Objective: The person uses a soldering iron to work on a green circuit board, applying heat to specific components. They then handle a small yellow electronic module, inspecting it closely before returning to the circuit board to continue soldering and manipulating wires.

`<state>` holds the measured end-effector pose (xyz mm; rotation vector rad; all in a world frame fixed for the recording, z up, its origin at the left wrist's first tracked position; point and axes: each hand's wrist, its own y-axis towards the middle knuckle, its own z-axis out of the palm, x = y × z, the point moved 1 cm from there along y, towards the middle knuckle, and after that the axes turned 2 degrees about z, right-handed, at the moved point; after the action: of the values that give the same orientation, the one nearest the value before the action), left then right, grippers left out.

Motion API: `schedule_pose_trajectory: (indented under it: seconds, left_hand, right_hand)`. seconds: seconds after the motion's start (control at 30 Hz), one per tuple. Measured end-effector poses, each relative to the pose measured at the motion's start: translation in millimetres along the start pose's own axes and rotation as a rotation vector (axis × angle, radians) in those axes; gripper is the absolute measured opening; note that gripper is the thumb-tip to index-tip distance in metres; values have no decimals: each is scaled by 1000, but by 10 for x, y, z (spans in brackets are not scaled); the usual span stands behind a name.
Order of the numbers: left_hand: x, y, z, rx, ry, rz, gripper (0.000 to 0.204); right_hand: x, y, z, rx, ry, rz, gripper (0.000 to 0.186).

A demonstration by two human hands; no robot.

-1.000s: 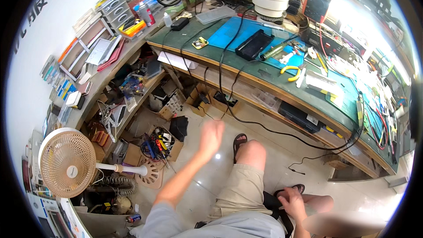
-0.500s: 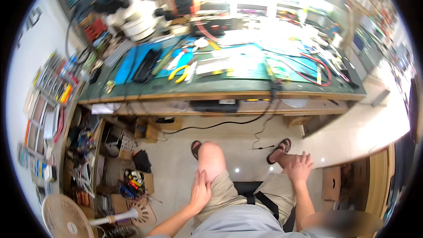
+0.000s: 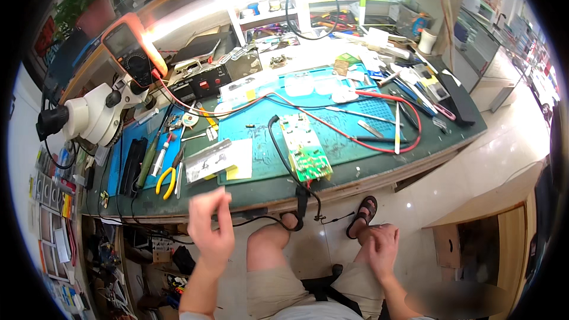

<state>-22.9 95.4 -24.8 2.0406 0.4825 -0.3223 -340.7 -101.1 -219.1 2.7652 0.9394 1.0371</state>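
My left hand is raised in front of the bench's near edge, its fingers curled together with nothing showing in them. Nearest to it on the bench lie a clear plastic bag with small dark parts, a yellow note and yellow-handled pliers. My right hand rests on my right knee, fingers laid over it, holding nothing. A green circuit board lies at the front of the blue work mat, with a black cable beside it.
An orange multimeter with a red lead stands behind a white microscope at the left. Pens and tweezers lie around a long black case at the right. A wooden cabinet stands to my lower right.
My left hand has lifted off my left knee and moved up and forward toward the bench. My right hand stays on my right knee. The view has shifted, showing the bench closer.
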Motion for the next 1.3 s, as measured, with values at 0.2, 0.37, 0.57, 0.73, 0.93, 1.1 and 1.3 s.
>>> schedule_pose_trajectory:
  seconds: [0.2, 0.37, 0.57, 0.73, 0.93, 1.1, 1.3]
  left_hand:
    - [481, 1283, 407, 484, 111, -45, 20]
    - [816, 1517, 611, 780, 215, 8, 13]
    - [861, 1639, 718, 764, 63, 12, 10]
    - [491, 1850, 692, 633, -316, -302, 8]
    - [407, 1848, 808, 578, -818, -504, 16]
    - [383, 1793, 843, 579, -398, -390, 31]
    - [409, 1631, 731, 904, -633, -706, 35]
  right_hand:
    - [604, 917, -641, -320, 308, -435, 14]
    - [1399, 1847, -1206, -395, 434, -894, 18]
    - [2393, 2775, -1098, -275, 356, -1038, 25]
    - [2827, 3140, -645, 154, 473, -844, 19]
    - [2836, 3310, -394, 216, 427, -1048, 19]
    - [2616, 3358, -459, 199, 153, -866, 21]
    - [2410, 3387, -526, 490, -160, -908, 8]
